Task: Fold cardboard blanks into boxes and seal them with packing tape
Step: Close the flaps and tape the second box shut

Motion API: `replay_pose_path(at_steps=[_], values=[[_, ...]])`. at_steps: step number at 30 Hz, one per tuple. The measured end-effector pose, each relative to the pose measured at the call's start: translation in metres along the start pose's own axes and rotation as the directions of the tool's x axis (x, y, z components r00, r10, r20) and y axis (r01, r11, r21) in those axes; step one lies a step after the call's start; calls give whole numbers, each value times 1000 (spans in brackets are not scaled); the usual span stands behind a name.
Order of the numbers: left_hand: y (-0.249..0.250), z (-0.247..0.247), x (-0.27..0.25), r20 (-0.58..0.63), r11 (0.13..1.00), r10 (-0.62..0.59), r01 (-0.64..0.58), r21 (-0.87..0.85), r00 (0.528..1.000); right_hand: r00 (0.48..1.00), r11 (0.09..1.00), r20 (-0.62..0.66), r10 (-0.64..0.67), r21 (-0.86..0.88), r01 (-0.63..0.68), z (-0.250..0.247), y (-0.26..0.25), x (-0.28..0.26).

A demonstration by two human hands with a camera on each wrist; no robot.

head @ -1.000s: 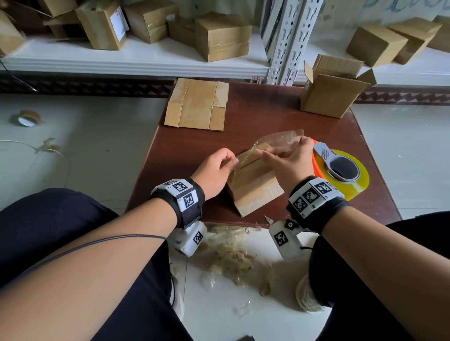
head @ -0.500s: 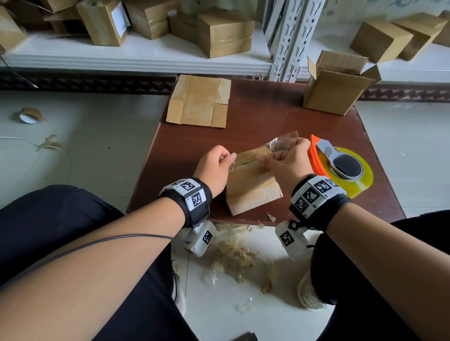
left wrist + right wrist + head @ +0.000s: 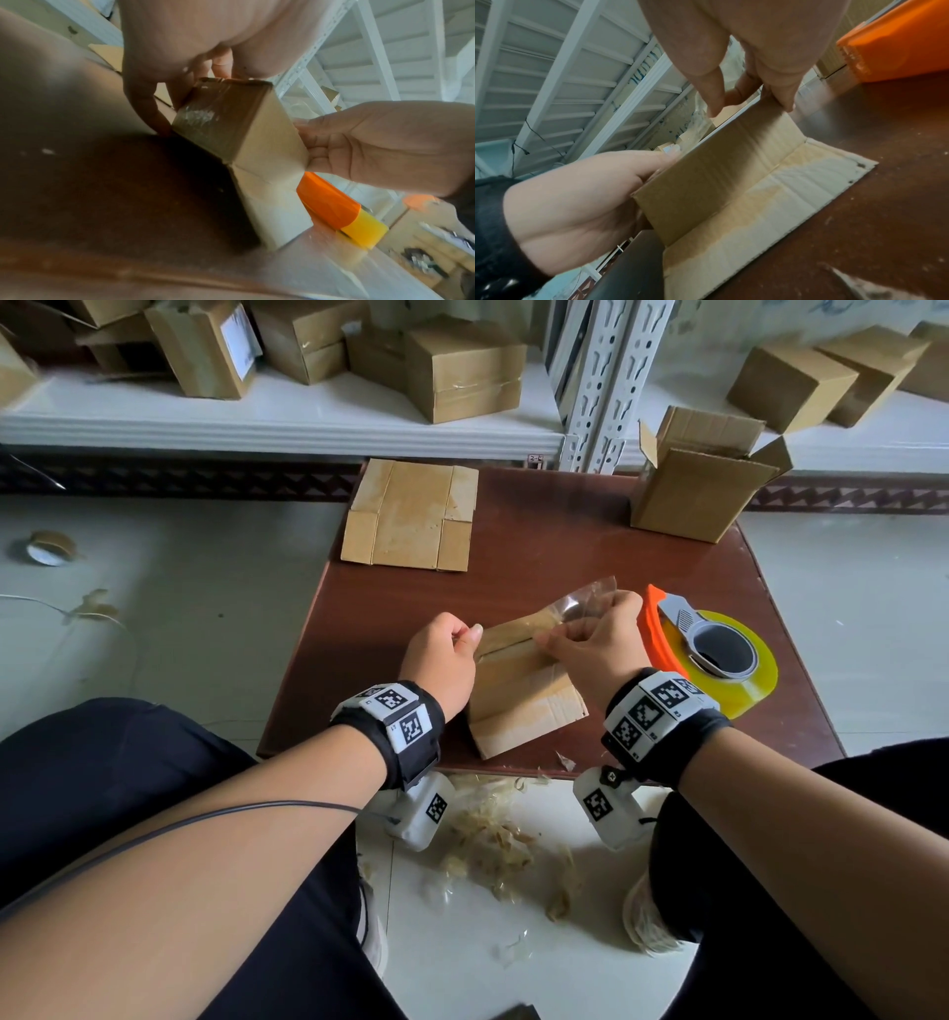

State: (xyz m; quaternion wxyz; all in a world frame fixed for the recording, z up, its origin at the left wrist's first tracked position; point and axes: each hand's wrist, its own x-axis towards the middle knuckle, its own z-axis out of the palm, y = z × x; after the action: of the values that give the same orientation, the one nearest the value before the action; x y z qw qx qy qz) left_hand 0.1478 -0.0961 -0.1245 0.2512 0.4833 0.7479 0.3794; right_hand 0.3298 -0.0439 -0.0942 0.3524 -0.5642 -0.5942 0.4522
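Observation:
A small folded cardboard box (image 3: 518,690) lies on the brown table (image 3: 565,546) near its front edge. My left hand (image 3: 464,639) grips the box's left end, thumb on top, as the right wrist view shows at the left hand (image 3: 582,190). My right hand (image 3: 562,634) pinches a strip of clear tape (image 3: 590,600) that rises off the box's top right end. The left wrist view shows the taped box side (image 3: 226,121) between both hands. An orange tape dispenser (image 3: 719,654) with a yellow roll lies just right of my right hand.
A flat cardboard blank (image 3: 411,516) lies at the table's far left. An open box (image 3: 703,474) stands at the far right corner. Several finished boxes sit on the white shelf (image 3: 308,418) behind. Tape scraps (image 3: 493,839) litter the floor between my knees.
The loose tape strip over the box top looks shorter than a second ago, with my right hand holding it nearer the box's right end. Both hands and the box stay in about the same place.

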Motion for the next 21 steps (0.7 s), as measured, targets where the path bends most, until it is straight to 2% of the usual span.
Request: replay_pose_path(at_steps=[6, 10, 14, 17, 21], values=[[4, 0, 0, 33, 998, 5, -3, -67, 999, 999, 999, -32, 1, 33, 0, -6, -4, -3], [8, -4, -1, 22, 999, -25, 26, -39, 999, 1000, 996, -11, 11, 87, -10, -6, -6, -3], [14, -9, -1, 121, 996, 15, -5, -85, 992, 999, 998, 33, 5, 69, -8, -5, -4, 0], [14, -4, 4, 74, 987, 117, -108, -120, 990, 996, 996, 82, 15, 81, -22, -3, 0, 0], [15, -1, 2, 68, 983, 80, -68, -168, 994, 997, 999, 79, 15, 43, -18, -2, 4, 3]])
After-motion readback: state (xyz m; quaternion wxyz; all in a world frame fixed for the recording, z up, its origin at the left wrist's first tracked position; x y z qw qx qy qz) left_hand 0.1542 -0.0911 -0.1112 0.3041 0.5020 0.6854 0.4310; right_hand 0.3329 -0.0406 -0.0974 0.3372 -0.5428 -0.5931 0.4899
